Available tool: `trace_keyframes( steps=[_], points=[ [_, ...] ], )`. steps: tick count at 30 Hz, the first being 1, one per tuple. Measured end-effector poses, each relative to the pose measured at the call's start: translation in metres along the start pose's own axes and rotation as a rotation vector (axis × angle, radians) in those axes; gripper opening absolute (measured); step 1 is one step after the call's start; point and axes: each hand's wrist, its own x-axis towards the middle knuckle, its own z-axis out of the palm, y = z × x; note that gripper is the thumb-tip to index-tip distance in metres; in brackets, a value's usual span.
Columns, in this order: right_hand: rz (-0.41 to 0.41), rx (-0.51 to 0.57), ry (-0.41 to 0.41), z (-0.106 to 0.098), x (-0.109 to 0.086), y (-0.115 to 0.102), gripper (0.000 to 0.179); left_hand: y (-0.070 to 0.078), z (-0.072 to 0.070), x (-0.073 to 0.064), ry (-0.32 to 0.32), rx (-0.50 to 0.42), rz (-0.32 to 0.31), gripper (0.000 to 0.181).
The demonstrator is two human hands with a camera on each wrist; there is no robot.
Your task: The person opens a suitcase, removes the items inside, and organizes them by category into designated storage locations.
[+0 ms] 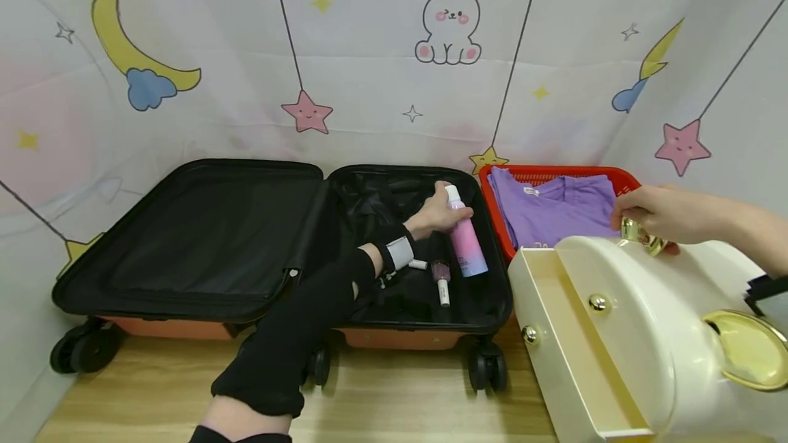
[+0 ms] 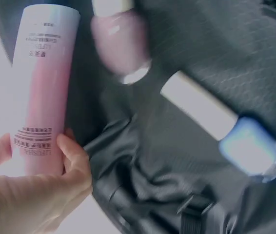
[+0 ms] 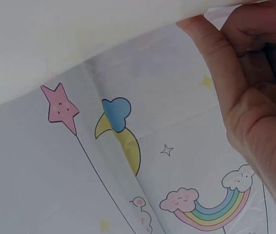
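Note:
My left hand point(image 1: 434, 212) grips a pink-to-blue spray bottle point(image 1: 468, 245) near its white cap, over the right half of an open black-lined suitcase point(image 1: 403, 323). Fingers and thumb wrap its sides in the left wrist view. Close by in the suitcase lie a mauve nail polish bottle point(image 1: 440, 271) with a white cap and a blue nail polish bottle point(image 2: 252, 148), also white-capped. At the right, my right hand point(image 1: 680, 214) holds the gold handle point(image 1: 629, 230) on top of a cream cosmetic case point(image 1: 652, 292). Its front drawer point(image 1: 554, 354) is pulled partly out.
A red basket point(image 1: 624, 180) with a folded purple shirt point(image 1: 554, 204) stands behind the cosmetic case. The suitcase's other half point(image 1: 203, 238) lies flat to the left. A patterned cloth point(image 1: 369, 39) hangs behind everything. Wheels point(image 1: 488, 366) rest on the wood-look surface.

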Motion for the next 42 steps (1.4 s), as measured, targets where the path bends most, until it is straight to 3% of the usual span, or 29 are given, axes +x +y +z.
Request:
trace_keyframes(
  steps=[5, 9, 15, 23, 27, 33, 37, 42],
  points=[
    [-0.004, 0.018, -0.02, -0.001, 0.004, 0.001, 0.033, 0.017, -0.025, -0.008, -0.023, -0.207, 0.057, 0.064],
    [-0.001, -0.004, -0.011, -0.002, 0.004, 0.003, 0.03, 0.037, -0.026, -0.018, -0.096, -0.312, 0.127, 0.053],
    [0.005, 0.001, -0.003, -0.001, 0.003, 0.005, 0.03, 0.063, -0.004, -0.04, -0.232, -0.422, 0.138, 0.064],
    [0.006, -0.007, 0.009, -0.001, 0.002, 0.004, 0.031, 0.074, 0.037, -0.066, -0.315, -0.389, 0.189, 0.06],
    [-0.004, -0.017, 0.02, -0.002, 0.001, 0.003, 0.031, 0.073, 0.047, -0.071, -0.31, -0.253, 0.271, 0.066],
    [0.006, -0.018, 0.016, -0.001, 0.001, 0.004, 0.029, 0.069, 0.063, -0.075, -0.326, 0.125, 0.438, 0.053],
    [0.006, -0.011, 0.013, 0.0, 0.002, 0.005, 0.028, 0.068, 0.071, -0.077, -0.386, 0.246, 0.467, 0.048],
    [0.004, -0.015, 0.021, 0.0, 0.002, 0.006, 0.028, 0.068, 0.077, -0.076, -0.332, 0.464, 0.532, 0.049]
  ],
)
